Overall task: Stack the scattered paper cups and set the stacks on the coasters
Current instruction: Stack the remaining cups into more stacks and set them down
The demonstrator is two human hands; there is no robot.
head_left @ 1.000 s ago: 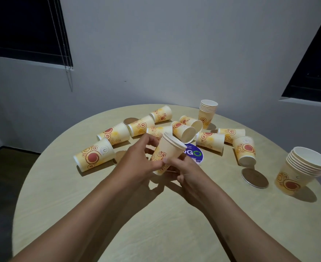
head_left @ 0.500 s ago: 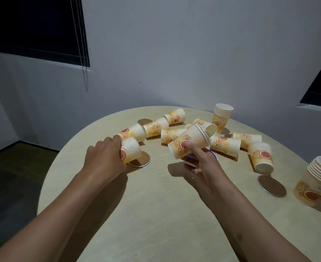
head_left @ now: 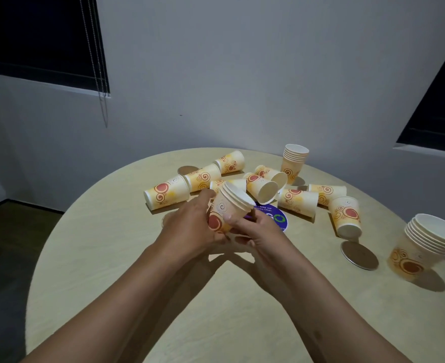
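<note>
Both hands meet over the middle of the round table (head_left: 127, 258) around a small tilted stack of yellow swirl-patterned paper cups (head_left: 226, 205). My left hand (head_left: 190, 226) grips the stack's lower body from the left. My right hand (head_left: 255, 229) holds it from below and the right, thumb on its side. Several loose cups (head_left: 167, 192) lie on their sides behind. A blue round coaster (head_left: 277, 217) peeks out beyond my right hand. A bare brown coaster (head_left: 358, 255) lies to the right.
A tall stack of cups (head_left: 425, 244) stands at the right edge. Another upright stack (head_left: 293, 161) stands at the back. One more brown coaster (head_left: 187, 170) lies at the far left of the pile. White walls and dark windows surround the table.
My left hand picked a cup from the left side and brought it to the stack in my right hand. Both hands now hold the stack together.
</note>
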